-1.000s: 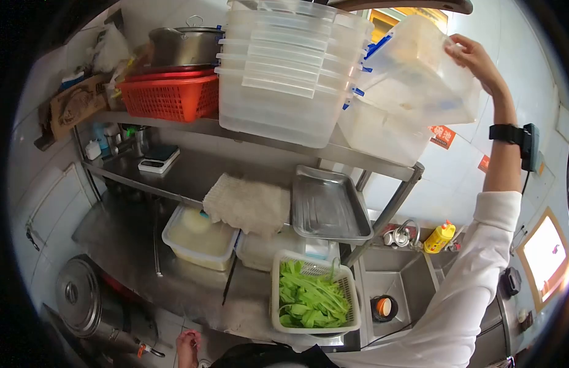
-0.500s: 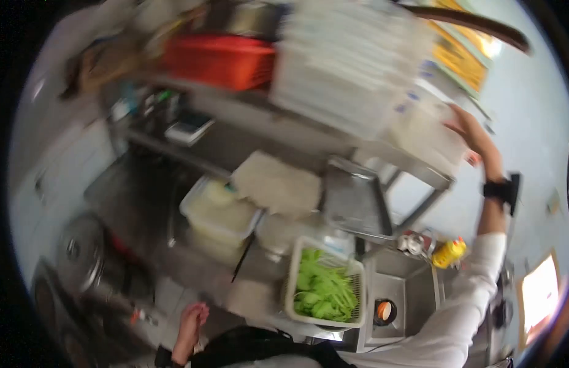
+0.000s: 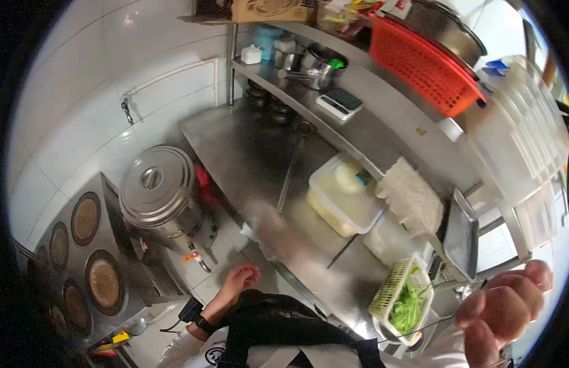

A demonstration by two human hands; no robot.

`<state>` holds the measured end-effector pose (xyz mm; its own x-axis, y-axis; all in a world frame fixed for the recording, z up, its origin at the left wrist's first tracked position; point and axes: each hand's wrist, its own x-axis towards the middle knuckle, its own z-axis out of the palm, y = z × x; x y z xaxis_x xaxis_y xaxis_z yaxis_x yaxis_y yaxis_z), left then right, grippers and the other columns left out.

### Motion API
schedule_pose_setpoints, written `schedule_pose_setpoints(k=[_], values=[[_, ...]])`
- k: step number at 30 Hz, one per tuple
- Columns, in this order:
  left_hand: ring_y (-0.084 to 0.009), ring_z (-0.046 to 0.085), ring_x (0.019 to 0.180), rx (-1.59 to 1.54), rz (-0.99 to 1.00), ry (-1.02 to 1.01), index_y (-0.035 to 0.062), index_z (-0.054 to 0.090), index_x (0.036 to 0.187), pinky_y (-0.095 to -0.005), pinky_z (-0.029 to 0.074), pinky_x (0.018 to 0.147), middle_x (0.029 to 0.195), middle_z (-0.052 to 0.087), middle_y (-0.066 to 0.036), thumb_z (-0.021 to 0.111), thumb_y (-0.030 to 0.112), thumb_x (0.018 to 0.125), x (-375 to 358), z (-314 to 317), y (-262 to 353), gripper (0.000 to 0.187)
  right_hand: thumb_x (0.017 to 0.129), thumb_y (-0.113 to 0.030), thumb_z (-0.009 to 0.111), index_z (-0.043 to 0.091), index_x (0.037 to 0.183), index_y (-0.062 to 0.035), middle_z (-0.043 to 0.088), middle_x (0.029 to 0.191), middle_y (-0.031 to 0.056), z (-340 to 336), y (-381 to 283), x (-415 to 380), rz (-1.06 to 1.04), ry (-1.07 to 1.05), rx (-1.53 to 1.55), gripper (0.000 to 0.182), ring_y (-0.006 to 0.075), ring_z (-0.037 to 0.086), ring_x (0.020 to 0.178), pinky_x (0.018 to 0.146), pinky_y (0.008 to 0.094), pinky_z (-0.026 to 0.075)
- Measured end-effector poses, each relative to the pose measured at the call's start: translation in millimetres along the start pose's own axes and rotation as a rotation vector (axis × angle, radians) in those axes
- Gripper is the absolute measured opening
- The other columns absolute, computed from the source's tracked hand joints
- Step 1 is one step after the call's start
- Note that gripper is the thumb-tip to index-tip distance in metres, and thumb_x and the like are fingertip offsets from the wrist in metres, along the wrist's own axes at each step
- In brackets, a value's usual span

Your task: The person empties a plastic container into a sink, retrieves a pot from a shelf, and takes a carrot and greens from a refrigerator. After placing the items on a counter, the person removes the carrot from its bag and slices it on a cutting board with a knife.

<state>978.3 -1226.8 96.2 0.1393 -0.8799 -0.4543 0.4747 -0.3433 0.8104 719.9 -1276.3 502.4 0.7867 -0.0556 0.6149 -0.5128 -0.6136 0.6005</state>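
Observation:
My left hand [image 3: 240, 281] hangs low in front of my apron, its fingers loosely bent and holding nothing. It is nearest the front edge of the steel worktable [image 3: 241, 138]. At the lower right my right hand [image 3: 505, 303] is raised close to the camera with its fingers curled in; nothing shows in it. Left of that hand, a pale plastic basket [image 3: 378, 305] holds green leafy vegetables [image 3: 407, 310]. A clear tub [image 3: 333, 211] with a pale round thing in it sits further back on the table, beside a beige cloth [image 3: 413, 196].
A large lidded steel pot [image 3: 156, 184] with a tap stands by a stove [image 3: 94, 282] with several round burners. The shelf holds a scale [image 3: 339, 103] and pans. Above are a red basket [image 3: 419, 67] and stacked clear containers [image 3: 517, 135]. A metal tray [image 3: 461, 236] leans at right.
My view has swung left, bringing the stove and pot into fuller sight. My right hand has come away from the clear container on the shelf and down towards me. My left hand stays low.

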Motion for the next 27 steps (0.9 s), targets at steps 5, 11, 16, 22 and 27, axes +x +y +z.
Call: schedule_pose_setpoints(k=[5,11,16,22,27], values=[[-0.009,0.054,0.077,0.002,0.098,-0.011,0.0078,0.057,0.098,-0.0214,0.04,0.067,0.087,0.06,0.0,0.045,0.014,0.087,11,-67,28,0.018,0.081,-0.017,0.055,0.051,0.085,-0.0099,0.047,0.061,0.0029,52,-8,27,-0.037,0.053,0.039,0.009,0.0192,0.045,0.061,0.072,0.0402,0.036],[-0.0096,0.056,0.079,-0.047,0.027,0.001,0.0092,0.057,0.101,-0.0232,0.042,0.07,0.093,0.061,-0.001,0.047,0.018,0.087,79,-87,97,0.02,0.062,-0.008,0.062,0.061,0.084,-0.0076,0.051,0.077,0.0052,208,-40,62,0.123,-0.129,0.747,0.022,0.0219,0.049,0.069,0.061,0.0322,0.041],[-0.0114,0.056,0.081,-0.016,0.069,-0.044,0.008,0.058,0.099,-0.025,0.044,0.073,0.093,0.061,-0.003,0.048,0.019,0.086,142,-46,164,0.02,0.082,-0.013,0.052,0.049,0.106,-0.0047,0.052,0.085,0.0039,382,-19,51,0.977,-0.068,1.45,0.026,0.0141,0.051,0.073,0.065,0.0265,0.043],[-0.0119,0.055,0.085,0.112,0.154,-0.159,0.0086,0.055,0.103,-0.0266,0.043,0.076,0.095,0.06,-0.004,0.048,0.024,0.087,208,2,244,0.023,0.082,-0.038,0.055,0.047,0.102,-0.0083,0.054,0.09,0.0096,521,55,100,1.732,0.108,2.319,0.037,0.022,0.056,0.08,0.068,0.0323,0.049],[-0.0118,0.054,0.086,0.104,0.185,-0.199,0.0086,0.052,0.108,-0.0256,0.043,0.077,0.099,0.058,-0.004,0.049,0.024,0.087,266,15,294,0.027,0.081,-0.017,0.057,0.045,0.086,0.0024,0.053,0.083,0.0126,584,68,122,1.666,0.322,2.602,0.024,0.0205,0.056,0.074,0.064,0.0293,0.052]])
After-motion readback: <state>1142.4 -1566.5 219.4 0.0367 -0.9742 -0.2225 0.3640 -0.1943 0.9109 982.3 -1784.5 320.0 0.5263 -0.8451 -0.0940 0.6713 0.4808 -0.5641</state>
